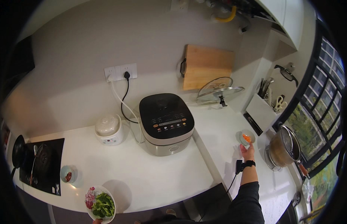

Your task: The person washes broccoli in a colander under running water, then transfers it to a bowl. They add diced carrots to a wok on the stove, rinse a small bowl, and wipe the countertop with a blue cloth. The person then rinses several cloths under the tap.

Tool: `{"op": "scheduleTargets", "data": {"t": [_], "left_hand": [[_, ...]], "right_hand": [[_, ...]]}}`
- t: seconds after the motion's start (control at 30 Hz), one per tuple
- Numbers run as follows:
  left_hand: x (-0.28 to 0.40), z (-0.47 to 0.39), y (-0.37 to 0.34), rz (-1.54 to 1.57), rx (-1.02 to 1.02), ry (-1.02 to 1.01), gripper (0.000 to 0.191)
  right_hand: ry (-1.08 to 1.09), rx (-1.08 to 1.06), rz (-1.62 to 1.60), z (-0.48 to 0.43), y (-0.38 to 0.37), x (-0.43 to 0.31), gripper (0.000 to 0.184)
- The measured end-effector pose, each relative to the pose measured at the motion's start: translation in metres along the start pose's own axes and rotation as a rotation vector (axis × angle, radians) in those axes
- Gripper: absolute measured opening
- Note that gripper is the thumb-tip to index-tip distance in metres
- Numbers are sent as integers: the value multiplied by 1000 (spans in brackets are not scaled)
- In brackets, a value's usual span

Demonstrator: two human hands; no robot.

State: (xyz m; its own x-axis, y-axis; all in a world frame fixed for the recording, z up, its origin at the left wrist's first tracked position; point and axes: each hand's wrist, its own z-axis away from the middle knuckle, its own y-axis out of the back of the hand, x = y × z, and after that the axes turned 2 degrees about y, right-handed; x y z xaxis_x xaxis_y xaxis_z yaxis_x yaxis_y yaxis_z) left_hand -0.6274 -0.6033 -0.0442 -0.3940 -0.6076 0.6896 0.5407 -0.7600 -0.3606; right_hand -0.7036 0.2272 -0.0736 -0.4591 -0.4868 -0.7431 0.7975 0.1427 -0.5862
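At the bottom edge, my left hand (pixel 98 221) grips the near rim of a white floral-patterned plate (pixel 89 216). Green broccoli pieces (pixel 104 205) lie on this plate, which is held out over the counter's front edge. Only a few fingertips of that hand show. My right hand (pixel 247 153), with a black wrist strap and small device above it, reaches out over the right-hand counter. Its fingers are at the near rim of a small clear bowl (pixel 251 133) holding chopped orange pieces (pixel 246 138). Whether they grip the bowl is unclear.
A rice cooker (pixel 166 123) and a small white cooker (pixel 108 130) stand against the wall. Left are a black cooktop (pixel 47 168) and a small bowl (pixel 66 173) with reddish pieces. A pot (pixel 282 148), glass lids (pixel 221 91) and a knife block (pixel 261 112) sit right.
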Motion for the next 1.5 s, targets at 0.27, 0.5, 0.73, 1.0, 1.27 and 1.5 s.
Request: {"op": "scheduleTargets", "data": {"t": [0.27, 0.5, 0.73, 1.0, 1.27, 1.5], "left_hand": [[-10, 29, -13, 234, -138, -220, 44], [0, 43, 22, 162, 155, -188, 30], [-7, 59, 72, 212, 357, -290, 36], [-52, 15, 81, 293, 569, -390, 36], [-75, -33, 83, 401, 595, -430, 37], [-92, -62, 85, 442, 651, -536, 41]], "right_hand": [[815, -425, 1226, -49, 44, 1, 25], [52, -326, 629, 15, -19, -18, 51], [229, -501, 1045, 69, -41, 33, 49], [584, -784, 1474, 72, -88, 151, 49], [624, -1355, 1693, 57, -171, 356, 46], [-1057, -1114, 472, 142, -263, 569, 32]]}}
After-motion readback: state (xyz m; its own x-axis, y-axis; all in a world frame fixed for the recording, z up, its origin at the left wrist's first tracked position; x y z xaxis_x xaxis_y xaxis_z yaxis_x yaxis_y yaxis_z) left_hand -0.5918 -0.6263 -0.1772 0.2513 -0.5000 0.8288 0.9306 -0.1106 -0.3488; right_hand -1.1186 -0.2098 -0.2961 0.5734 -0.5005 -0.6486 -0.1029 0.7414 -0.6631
